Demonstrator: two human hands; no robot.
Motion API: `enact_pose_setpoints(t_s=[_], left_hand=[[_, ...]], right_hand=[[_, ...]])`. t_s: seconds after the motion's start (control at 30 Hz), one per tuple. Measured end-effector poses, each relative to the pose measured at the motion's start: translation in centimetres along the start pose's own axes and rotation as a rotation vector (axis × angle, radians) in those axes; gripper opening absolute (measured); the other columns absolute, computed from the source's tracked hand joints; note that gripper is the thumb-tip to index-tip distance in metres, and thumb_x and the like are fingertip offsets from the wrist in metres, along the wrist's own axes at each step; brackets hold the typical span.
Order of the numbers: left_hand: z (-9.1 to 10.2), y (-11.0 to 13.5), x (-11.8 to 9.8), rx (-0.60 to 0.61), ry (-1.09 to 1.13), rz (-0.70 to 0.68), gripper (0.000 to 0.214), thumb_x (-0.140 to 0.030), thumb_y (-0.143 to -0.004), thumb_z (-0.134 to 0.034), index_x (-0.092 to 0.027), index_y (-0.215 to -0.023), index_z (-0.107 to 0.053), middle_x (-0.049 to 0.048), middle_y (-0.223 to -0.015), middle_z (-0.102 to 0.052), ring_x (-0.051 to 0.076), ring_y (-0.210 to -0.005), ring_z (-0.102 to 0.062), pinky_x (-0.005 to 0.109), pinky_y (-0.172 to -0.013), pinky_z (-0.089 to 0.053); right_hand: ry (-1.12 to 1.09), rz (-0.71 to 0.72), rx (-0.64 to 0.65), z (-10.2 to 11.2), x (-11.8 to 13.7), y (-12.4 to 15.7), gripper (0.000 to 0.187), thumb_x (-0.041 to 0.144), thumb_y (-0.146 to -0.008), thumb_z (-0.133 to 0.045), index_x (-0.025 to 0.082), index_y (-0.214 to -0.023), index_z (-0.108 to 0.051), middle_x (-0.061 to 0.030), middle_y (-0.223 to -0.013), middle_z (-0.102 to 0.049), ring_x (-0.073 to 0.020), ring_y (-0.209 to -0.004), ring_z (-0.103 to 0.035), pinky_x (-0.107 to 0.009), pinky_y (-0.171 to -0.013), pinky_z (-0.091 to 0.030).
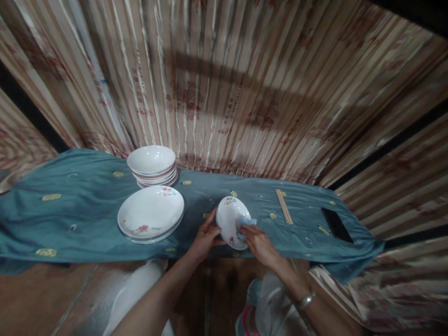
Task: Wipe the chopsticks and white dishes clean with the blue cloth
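A small white plate [229, 219] with red and blue flower prints is tilted up near the table's front edge. My left hand [206, 235] grips its left rim, thumb and fingers at the edge. In my right hand [257, 240] is a light blue cloth [248, 222], pressed against the plate's right inner side. To the left lies a stack of large white plates [150, 212] with the same kind of flowers. Behind that stack stands a pile of white bowls [151, 160], some with red rims.
A green-blue cloth with yellow motifs covers the narrow table [87, 205]. Several wooden chopsticks [283, 206] lie right of the plate, and a black phone [336, 225] sits farther right. A patterned curtain [210, 93] hangs right behind the table.
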State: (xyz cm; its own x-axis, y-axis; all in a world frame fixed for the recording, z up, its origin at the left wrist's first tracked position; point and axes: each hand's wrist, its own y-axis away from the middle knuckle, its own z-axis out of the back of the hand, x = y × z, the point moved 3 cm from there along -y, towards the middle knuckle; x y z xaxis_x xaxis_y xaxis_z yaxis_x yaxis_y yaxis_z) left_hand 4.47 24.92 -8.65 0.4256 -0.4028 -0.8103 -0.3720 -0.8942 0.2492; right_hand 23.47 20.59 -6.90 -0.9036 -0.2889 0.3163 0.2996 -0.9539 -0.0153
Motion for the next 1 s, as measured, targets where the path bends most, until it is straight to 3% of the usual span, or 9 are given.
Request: enact_pose_setpoints(t_s=[0.33, 0.53, 0.77, 1.0], left_hand=[[0.0, -0.1, 0.0, -0.004, -0.015, 0.013, 0.096, -0.022, -0.065, -0.071, -0.022, -0.151, -0.029, -0.0048, -0.066, -0.054, 0.014, -0.066, -0.055, 0.039, -0.066, -0.059], [-0.1, 0.1, -0.2, 0.022, 0.005, 0.008, 0.095, -0.022, -0.068, -0.070, -0.021, -0.152, -0.027, -0.0047, -0.066, -0.055, 0.012, -0.063, -0.053, 0.039, -0.067, -0.058], [0.0, 0.2, 0.1, 0.032, 0.048, 0.013, 0.100, -0.026, -0.065, -0.073, -0.021, -0.152, -0.025, -0.0024, -0.071, -0.061, 0.015, -0.069, -0.059, 0.035, -0.067, -0.057], [0.2, 0.2, 0.3, 0.018, 0.028, -0.011, 0.098, -0.023, -0.063, -0.073, -0.022, -0.151, -0.030, -0.0069, -0.060, -0.053, 0.011, -0.060, -0.053, 0.031, -0.061, -0.057]], right_hand=[[0.086, -0.118, -0.164, -1.0, -1.4, -6.0, 0.048, 0.000, -0.082, -0.040, 0.014, -0.123, -0.061, -0.0114, -0.134, -0.058, -0.0214, -0.120, -0.055, -0.036, -0.108, -0.038], [-0.069, 0.014, -0.254, -1.4, 0.8, -7.9, 0.049, 0.002, -0.081, -0.041, 0.014, -0.124, -0.062, -0.0113, -0.136, -0.057, -0.0227, -0.124, -0.052, -0.040, -0.109, -0.037], [-0.321, 0.175, -0.275, -1.6, 3.7, -6.0, 0.049, 0.004, -0.080, -0.042, 0.019, -0.121, -0.065, -0.0102, -0.132, -0.061, -0.0227, -0.123, -0.054, -0.046, -0.108, -0.038], [-0.495, 0.073, -0.186, -2.2, 3.5, -1.8, 0.048, 0.005, -0.078, -0.045, 0.025, -0.112, -0.071, -0.0054, -0.124, -0.065, -0.0217, -0.117, -0.059, -0.041, -0.103, -0.045]])
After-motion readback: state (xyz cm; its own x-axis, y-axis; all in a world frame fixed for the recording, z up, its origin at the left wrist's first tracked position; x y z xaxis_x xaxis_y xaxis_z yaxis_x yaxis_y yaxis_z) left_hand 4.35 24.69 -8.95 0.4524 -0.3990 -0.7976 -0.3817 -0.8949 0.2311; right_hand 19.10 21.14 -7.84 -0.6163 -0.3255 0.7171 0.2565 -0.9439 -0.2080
